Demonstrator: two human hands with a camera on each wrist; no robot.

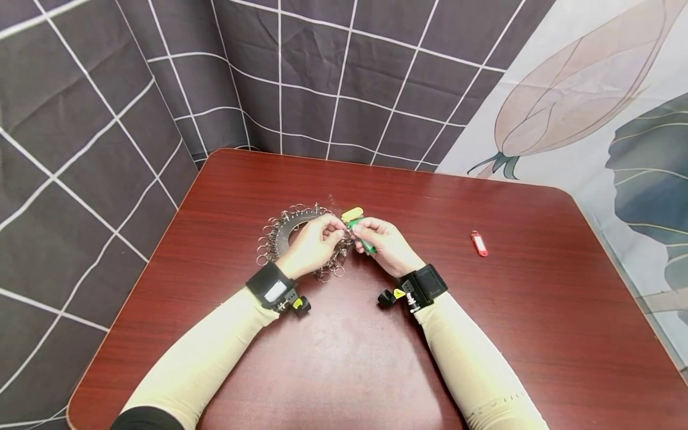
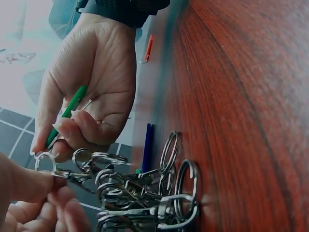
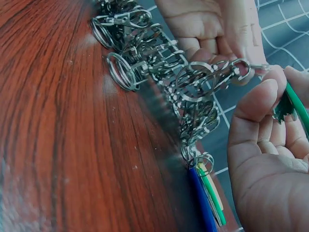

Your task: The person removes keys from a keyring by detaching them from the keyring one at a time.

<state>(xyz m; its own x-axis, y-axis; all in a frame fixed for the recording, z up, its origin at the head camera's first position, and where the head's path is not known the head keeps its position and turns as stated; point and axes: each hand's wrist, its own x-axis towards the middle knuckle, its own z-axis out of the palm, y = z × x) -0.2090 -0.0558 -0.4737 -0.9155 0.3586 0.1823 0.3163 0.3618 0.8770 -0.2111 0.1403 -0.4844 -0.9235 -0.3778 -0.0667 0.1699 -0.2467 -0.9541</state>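
Green tag (image 1: 369,246): our R hand (image 1: 386,240) pinched it beside the ring (image 2: 46,154) our L hand (image 1: 314,243) pinched, join hidden! Yellow tag (image 1: 352,214) alrdy sat by the clips (image 2: 140,213); red tag (image 1: 479,244), off R, lay untouched.

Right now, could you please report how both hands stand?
Left hand pinches round silver metal ring. Right hand holds green plastic tag. Red plastic tag rightward, clear of both.

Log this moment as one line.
left hand: pinches metal ring | right hand: holds green tag | red tag: on table, untouched
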